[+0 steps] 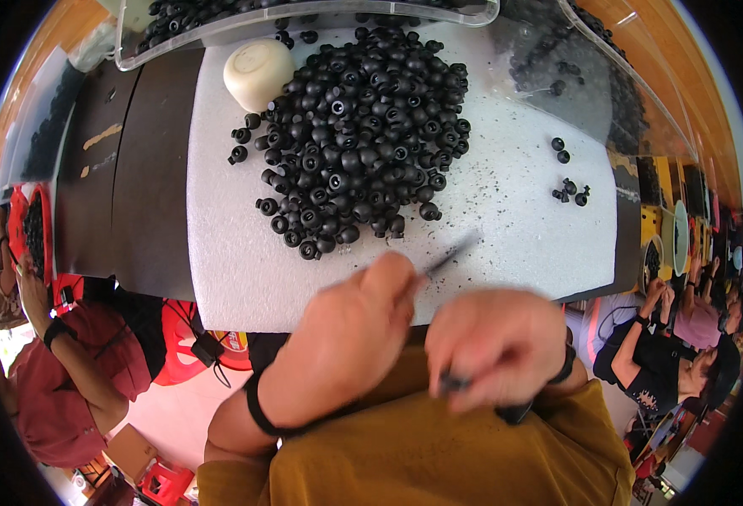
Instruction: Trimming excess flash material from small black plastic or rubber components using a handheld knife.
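Note:
My left hand (346,333) is closed around a thin dark blade-like tool (453,255), blurred by motion, that points up and to the right over the white foam sheet (540,244). Close beside it on the right, my right hand (502,346) pinches a small black rounded part (453,382), also smeared. Beyond both hands lies a big heap of black ball-shaped parts (363,135) with round holes and short stubs. Dark crumbs are scattered over the foam to the right of the heap.
A cream-coloured rounded object (258,72) stands at the heap's left edge. Clear plastic bins (304,15) of black parts line the back. Several loose parts (569,190) lie at the right. People sit working on both sides, near a red basin (30,228) at the left.

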A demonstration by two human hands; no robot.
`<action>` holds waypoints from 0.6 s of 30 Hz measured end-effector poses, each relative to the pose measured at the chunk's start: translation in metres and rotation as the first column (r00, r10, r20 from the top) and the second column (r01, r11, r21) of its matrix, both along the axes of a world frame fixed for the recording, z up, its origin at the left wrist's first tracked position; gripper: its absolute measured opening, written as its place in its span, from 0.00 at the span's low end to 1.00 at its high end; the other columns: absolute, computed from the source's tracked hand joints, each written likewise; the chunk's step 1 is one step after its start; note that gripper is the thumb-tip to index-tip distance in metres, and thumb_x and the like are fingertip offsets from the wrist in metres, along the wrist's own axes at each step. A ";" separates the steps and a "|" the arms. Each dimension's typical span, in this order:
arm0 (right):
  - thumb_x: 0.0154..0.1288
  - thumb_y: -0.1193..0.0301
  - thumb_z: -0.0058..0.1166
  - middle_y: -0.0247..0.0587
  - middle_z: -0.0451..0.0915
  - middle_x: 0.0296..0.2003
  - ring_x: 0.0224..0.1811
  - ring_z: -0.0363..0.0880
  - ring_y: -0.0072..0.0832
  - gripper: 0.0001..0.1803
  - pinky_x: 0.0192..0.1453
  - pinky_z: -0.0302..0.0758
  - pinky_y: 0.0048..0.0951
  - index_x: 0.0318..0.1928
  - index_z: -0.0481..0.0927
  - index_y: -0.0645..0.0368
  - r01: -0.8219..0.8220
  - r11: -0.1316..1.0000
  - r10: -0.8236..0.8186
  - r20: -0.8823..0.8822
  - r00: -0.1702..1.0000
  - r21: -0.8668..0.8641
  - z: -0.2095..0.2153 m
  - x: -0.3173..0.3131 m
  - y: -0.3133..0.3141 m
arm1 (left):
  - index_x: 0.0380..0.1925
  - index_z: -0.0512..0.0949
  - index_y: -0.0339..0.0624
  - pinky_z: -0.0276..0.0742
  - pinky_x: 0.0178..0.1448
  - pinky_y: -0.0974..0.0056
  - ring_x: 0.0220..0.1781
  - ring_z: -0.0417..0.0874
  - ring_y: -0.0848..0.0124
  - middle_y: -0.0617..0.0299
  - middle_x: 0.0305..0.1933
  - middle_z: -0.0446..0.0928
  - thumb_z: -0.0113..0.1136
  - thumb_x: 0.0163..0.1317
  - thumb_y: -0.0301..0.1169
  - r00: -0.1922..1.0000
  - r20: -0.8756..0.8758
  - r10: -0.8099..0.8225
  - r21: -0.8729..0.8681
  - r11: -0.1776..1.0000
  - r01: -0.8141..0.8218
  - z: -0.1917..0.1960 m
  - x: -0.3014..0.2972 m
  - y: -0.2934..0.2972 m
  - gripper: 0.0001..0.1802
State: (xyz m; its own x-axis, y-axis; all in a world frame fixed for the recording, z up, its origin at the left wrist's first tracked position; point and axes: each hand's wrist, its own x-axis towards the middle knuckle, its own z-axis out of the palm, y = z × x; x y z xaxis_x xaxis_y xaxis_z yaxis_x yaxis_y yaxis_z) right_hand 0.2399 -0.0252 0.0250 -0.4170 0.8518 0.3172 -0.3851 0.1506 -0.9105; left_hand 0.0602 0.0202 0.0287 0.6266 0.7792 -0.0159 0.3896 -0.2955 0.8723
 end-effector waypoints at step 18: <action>0.55 0.81 0.62 0.40 0.78 0.35 0.35 0.75 0.25 0.13 0.40 0.69 0.24 0.40 0.75 0.62 0.229 0.965 -0.232 -0.007 0.973 -0.126 -0.007 0.007 0.003 | 0.35 0.72 0.38 0.62 0.34 0.75 0.30 0.64 0.82 0.70 0.28 0.67 0.52 0.68 0.31 0.886 0.452 0.103 -0.612 0.759 0.224 0.019 -0.011 0.007 0.07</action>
State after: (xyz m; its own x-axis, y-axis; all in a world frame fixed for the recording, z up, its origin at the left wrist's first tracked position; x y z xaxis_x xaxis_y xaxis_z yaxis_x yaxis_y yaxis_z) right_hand 0.2466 -0.0222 0.0185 -0.1991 0.9571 0.2106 -0.3726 0.1248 -0.9195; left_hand 0.0494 0.0272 0.0482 0.7362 0.6455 -0.2035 -0.0753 0.3770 0.9232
